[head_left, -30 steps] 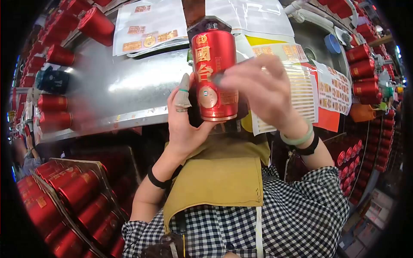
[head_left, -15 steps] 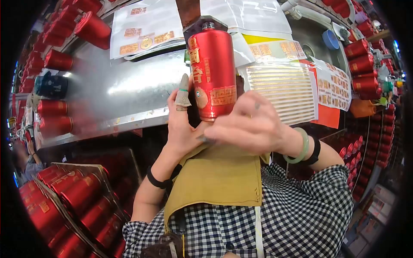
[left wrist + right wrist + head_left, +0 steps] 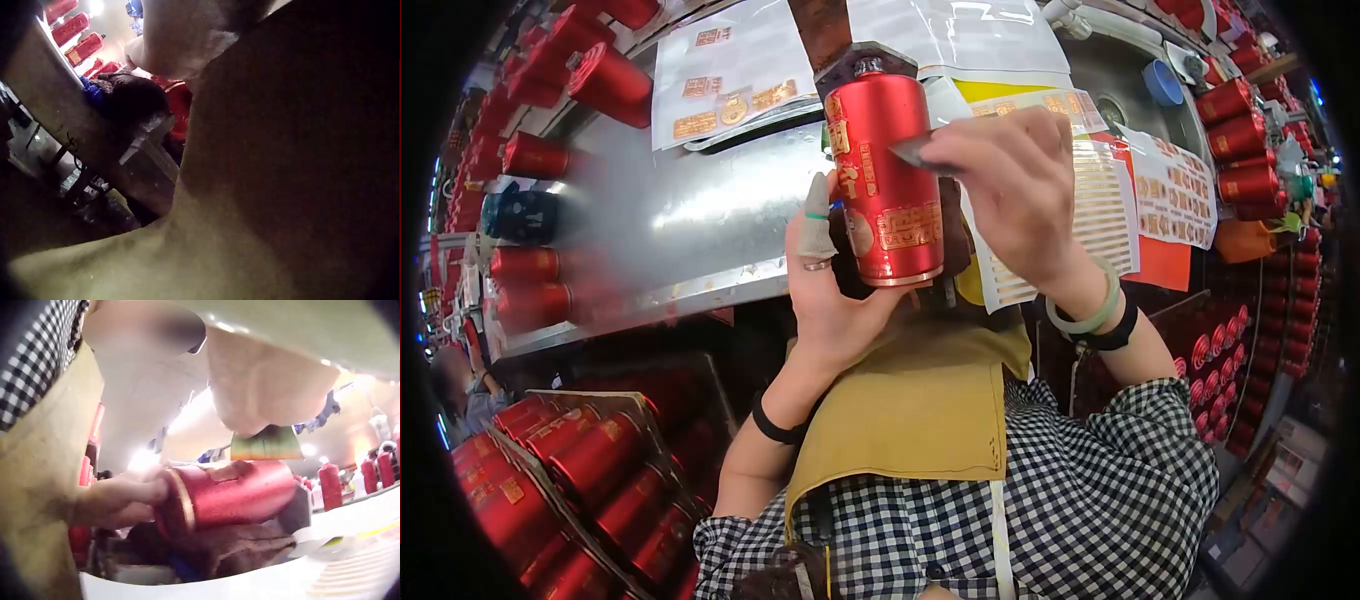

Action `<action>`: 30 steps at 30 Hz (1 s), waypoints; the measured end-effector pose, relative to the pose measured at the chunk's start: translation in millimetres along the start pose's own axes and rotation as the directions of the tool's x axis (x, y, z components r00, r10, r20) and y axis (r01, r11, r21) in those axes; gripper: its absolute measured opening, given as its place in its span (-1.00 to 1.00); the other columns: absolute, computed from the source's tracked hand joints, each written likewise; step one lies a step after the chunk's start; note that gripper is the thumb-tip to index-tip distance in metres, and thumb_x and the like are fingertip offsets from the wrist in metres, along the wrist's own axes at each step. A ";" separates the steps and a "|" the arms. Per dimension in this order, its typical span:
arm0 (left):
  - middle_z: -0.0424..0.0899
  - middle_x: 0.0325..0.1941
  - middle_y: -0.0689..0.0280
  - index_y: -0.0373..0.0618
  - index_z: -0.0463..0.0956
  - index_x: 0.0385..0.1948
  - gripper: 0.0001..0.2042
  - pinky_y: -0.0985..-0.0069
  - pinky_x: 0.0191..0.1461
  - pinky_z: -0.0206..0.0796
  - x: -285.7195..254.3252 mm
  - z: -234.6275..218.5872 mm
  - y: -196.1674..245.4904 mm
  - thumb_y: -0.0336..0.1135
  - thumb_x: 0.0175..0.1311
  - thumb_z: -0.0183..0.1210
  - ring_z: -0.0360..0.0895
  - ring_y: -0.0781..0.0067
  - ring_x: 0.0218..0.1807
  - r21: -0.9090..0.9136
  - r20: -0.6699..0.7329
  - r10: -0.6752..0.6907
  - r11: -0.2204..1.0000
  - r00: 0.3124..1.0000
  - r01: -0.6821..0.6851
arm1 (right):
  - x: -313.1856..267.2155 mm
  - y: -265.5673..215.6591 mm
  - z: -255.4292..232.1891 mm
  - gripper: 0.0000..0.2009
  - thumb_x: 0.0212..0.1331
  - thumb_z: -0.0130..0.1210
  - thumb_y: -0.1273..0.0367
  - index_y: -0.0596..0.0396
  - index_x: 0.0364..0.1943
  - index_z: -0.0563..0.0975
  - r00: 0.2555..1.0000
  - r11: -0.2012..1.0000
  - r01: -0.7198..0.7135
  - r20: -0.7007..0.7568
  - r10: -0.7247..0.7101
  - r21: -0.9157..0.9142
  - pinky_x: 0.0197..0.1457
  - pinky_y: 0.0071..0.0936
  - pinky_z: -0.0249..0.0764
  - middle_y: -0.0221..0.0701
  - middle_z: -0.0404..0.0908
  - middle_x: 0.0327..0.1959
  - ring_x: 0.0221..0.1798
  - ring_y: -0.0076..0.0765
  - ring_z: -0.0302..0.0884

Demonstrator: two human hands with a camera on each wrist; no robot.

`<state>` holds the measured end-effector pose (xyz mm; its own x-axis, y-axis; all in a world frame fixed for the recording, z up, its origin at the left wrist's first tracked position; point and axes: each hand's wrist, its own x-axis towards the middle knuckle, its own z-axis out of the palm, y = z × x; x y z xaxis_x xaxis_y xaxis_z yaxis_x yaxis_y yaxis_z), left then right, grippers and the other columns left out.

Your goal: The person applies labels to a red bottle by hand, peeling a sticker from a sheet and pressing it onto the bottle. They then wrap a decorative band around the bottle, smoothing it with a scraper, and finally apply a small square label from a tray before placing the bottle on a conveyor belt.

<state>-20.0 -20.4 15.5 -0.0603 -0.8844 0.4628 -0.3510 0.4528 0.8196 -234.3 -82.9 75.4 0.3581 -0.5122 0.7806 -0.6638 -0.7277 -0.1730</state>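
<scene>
A red bottle (image 3: 897, 150) with raised gold characters lies with its neck toward a dark angular holder (image 3: 840, 68). My left hand (image 3: 830, 315) holds it near the base, thumb at the bottom end and fingers along its left side. A grey cloth cover (image 3: 816, 225) wraps one left finger. My right hand (image 3: 1025, 185) pinches a thin, flat scraper (image 3: 913, 152), its tip over the bottle's right side. In the right wrist view the scraper (image 3: 265, 445) appears greenish, its edge just above the bottle (image 3: 250, 497). The left wrist view is mostly dark.
Sheets of gold stickers (image 3: 730, 100) lie on the metal table (image 3: 700, 220), with a gold-striped sheet (image 3: 1095, 200) at right. Red bottles (image 3: 610, 85) stand along the left, and more fill a crate (image 3: 600, 440) below. A blue cup (image 3: 1162, 83) sits at back right.
The bottle has turned, carrying its large gold characters leftward and showing more plain red. My right hand dropped toward the base, then rose again to the bottle's side with the scraper.
</scene>
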 end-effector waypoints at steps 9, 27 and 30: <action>0.46 0.41 0.00 -0.35 0.21 0.47 -0.01 0.24 0.44 0.25 -3.2 -5.4 2.3 -0.31 -0.07 0.60 0.42 0.02 0.36 0.095 0.038 -0.032 0.995 0.999 0.028 | 0.2 -9.3 -3.9 -0.73 -0.06 0.31 0.53 -0.01 -0.20 0.72 0.999 0.997 -0.052 0.017 0.051 0.059 -0.11 -0.39 0.36 -0.49 0.78 -0.20 -0.30 -0.35 0.51; 0.42 0.42 -0.03 -0.34 0.11 0.52 -0.05 0.19 0.48 0.23 -9.3 -11.9 -15.4 -0.43 0.05 0.51 0.38 -0.02 0.42 -0.088 0.175 -0.161 0.980 0.971 0.178 | -22.4 -24.1 -10.8 -0.71 0.00 0.27 0.42 -0.19 -0.14 0.75 0.993 0.964 0.082 0.066 -0.102 0.252 -0.17 -0.48 0.38 -0.67 0.74 -0.07 -0.19 -0.49 0.51; 0.39 0.45 -0.05 -0.31 0.13 0.52 -0.02 0.20 0.48 0.24 -9.2 -19.0 -19.5 -0.38 0.02 0.54 0.38 -0.04 0.42 0.040 0.217 -0.133 0.991 0.967 0.128 | -41.1 -31.3 1.3 -0.70 -0.03 0.28 0.45 -0.17 -0.15 0.75 0.988 0.970 0.134 0.044 -0.145 0.202 -0.20 -0.52 0.38 -0.69 0.73 -0.11 -0.20 -0.50 0.48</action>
<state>5.2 -19.0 1.7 -0.2139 -0.9402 0.2650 -0.3926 0.3312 0.8580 -227.4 -39.7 48.0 0.4792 -0.4205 0.7704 -0.4637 -0.8666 -0.1845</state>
